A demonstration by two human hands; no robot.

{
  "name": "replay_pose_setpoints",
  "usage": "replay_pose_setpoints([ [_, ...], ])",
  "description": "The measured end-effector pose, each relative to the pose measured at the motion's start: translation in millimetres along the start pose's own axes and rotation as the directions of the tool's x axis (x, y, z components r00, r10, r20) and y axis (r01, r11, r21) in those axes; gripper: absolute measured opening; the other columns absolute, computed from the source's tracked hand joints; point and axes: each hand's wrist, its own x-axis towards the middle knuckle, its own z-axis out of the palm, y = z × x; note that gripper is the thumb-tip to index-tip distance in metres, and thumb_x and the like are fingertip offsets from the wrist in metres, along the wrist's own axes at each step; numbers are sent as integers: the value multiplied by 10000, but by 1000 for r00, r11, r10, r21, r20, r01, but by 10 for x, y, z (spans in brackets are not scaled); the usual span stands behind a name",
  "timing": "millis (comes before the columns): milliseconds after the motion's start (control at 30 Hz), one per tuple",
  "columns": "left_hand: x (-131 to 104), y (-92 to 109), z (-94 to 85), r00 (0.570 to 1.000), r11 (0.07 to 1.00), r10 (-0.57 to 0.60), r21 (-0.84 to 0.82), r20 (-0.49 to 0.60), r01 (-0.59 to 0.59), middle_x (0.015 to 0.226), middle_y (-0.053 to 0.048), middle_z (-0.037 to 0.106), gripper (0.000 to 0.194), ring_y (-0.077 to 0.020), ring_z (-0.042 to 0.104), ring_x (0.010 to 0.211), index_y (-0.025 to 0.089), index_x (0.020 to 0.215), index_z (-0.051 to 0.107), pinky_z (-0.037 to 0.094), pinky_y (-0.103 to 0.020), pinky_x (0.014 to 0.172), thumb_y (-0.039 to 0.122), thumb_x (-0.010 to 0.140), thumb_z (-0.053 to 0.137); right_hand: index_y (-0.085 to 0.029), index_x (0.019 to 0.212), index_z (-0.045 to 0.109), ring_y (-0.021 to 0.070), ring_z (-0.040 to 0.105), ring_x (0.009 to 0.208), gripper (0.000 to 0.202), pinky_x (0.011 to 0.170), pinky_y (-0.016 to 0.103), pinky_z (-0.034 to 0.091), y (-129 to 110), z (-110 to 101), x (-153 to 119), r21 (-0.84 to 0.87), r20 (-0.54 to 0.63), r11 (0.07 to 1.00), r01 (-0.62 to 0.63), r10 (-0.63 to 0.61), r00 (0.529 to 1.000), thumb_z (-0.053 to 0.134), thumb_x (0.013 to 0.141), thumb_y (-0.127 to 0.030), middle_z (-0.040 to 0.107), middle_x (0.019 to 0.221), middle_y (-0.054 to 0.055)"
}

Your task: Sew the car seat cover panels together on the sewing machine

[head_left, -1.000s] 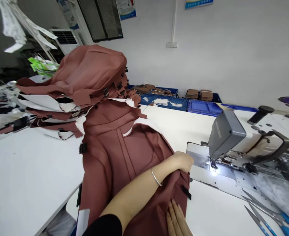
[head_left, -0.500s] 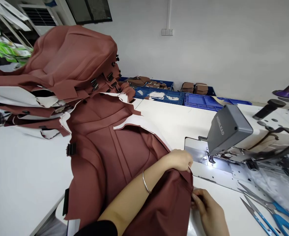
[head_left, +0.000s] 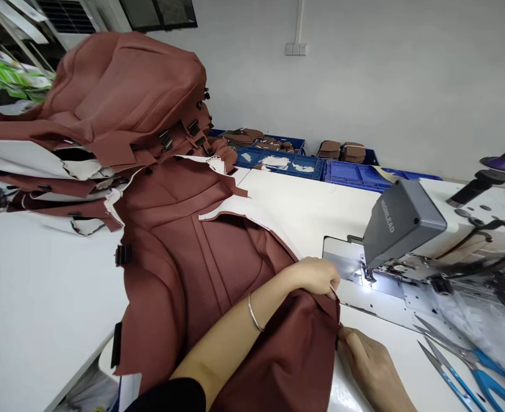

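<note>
Edge-aligning step, looks like: left hand (head_left: 320,276) and right hand (head_left: 369,359) pinch edge of stitched maroon leather-like cover (head_left: 224,269), on white tabletop (head_left: 278,197) beside grey-and-white sewing machine (head_left: 401,223); next probably needs edges flush

Blue-handled scissors (head_left: 471,356) lie on the white surface (head_left: 387,336), while blue plastic crates (head_left: 351,174) line the pale wall (head_left: 385,74) below an electrical plate (head_left: 296,50).
</note>
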Motion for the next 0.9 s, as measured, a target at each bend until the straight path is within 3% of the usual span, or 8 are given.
replay_pose_setpoints([
  [67,7,-5,4,1000,1000,-10,9,3,10,946,-13,674,147,-173,599,847,199,849,668,381,-240,578,323,775,640,-135,954,524,151,527,625,196,566,258,416,5,-2,1,-164,-47,977,134,-143,989,339,905,-94,575,723,55],
  [200,28,14,34,999,998,-46,37,14,46,975,-9,670,159,-177,601,867,211,864,664,384,-237,580,338,772,641,-87,1012,574,245,582,772,284,657,383,466,-96,56,39,-470,-51,851,235,-292,955,324,878,-84,621,855,145],
  [300,76,50,75,998,993,-61,101,9,59,980,-31,672,155,-198,607,867,210,869,669,390,-252,583,328,781,622,-25,1009,590,353,549,1035,315,828,523,461,-230,173,82,-468,-55,851,238,-296,954,325,839,-35,616,1021,225],
  [367,110,52,75,999,986,-49,159,11,47,957,-58,677,168,-220,611,856,190,866,679,400,-274,599,323,783,619,23,983,592,378,478,1152,324,899,545,440,-293,266,85,-458,-87,866,199,-266,960,324,804,10,589,1086,277],
  [533,38,-179,-175,997,955,-78,287,-9,77,876,-117,689,125,-230,613,825,120,829,698,405,-302,687,213,766,643,86,980,593,388,443,1187,341,933,528,441,-267,402,32,-470,-59,866,169,-222,973,326,775,31,569,1099,319],
  [667,-14,-426,-464,994,999,10,51,105,-15,840,-52,697,162,-140,603,734,144,859,703,401,-214,647,272,801,622,86,985,598,386,458,1174,314,938,518,445,-158,404,70,-426,-19,877,221,-253,967,387,760,26,581,1084,310],
  [733,117,-441,-516,994,1000,24,-1,109,-24,861,-37,696,186,-128,601,749,153,864,697,398,-199,655,306,818,603,74,988,602,382,476,1157,307,926,509,457,-111,401,115,-410,-7,878,248,-274,962,408,758,19,588,1080,300],
  [900,786,-205,-328,988,964,-156,217,3,151,951,-150,675,189,-249,614,858,113,818,678,411,-321,717,279,727,690,40,970,613,350,547,1085,317,871,476,495,42,369,169,-403,-39,867,295,-338,940,376,761,24,616,1026,278],
])
